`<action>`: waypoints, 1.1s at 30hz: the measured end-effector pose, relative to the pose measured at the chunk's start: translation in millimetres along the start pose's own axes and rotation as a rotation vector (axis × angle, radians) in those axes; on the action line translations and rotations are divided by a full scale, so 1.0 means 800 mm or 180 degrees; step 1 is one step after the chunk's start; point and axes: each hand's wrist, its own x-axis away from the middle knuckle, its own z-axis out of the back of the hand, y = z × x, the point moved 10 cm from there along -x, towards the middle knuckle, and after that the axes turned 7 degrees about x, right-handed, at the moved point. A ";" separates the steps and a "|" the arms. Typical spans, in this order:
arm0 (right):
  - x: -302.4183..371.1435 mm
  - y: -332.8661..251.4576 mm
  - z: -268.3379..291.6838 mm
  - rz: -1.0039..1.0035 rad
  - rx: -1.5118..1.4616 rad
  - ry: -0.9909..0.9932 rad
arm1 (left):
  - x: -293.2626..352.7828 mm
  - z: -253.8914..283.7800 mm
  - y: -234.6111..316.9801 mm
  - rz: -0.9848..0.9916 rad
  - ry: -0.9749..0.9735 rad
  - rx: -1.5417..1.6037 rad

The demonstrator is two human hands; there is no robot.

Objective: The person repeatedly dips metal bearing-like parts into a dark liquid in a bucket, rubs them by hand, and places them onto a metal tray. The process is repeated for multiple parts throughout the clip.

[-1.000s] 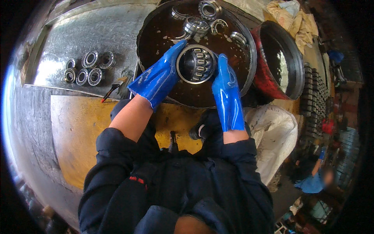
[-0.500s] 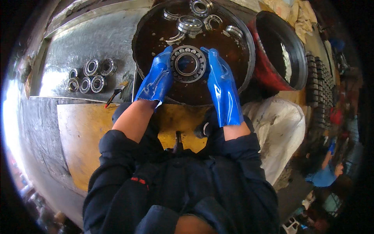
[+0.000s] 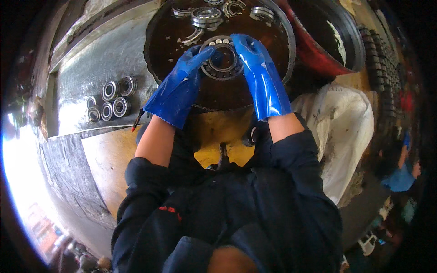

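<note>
A large roller bearing is held between my two blue-gloved hands over a round basin of dark brown liquid. My left hand grips its left side, thumb reaching over the ring's face. On the upper right, the fingers of my right hand close over the edge, partly covering the rollers. The bearing's face is turned up toward me, slightly tilted. Beyond it, several more bearings and a partial ring sit in the basin, partly in the liquid.
Left of the basin, a metal tray carries several smaller bearings; a red-tipped brush lies at its edge. To the right are a red drum, a white sack and stacked dark rings. Another person is at far right.
My fingers have shifted from flanking the bearing to curling over its edge, the left thumb now on its face. The bearing has tilted. The whole view has shifted slightly.
</note>
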 end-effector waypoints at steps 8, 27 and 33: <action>0.008 -0.021 0.006 0.0138 -0.0246 -0.0031 | -0.017 0.010 0.014 -0.0559 -0.0042 -0.0488; 0.027 -0.027 0.008 0.0141 -0.0318 -0.0035 | -0.013 0.015 0.018 -0.0547 0.0137 -0.0815; 0.022 -0.030 0.009 0.0146 -0.0320 -0.0051 | -0.018 0.010 0.018 -0.0649 0.0100 -0.0773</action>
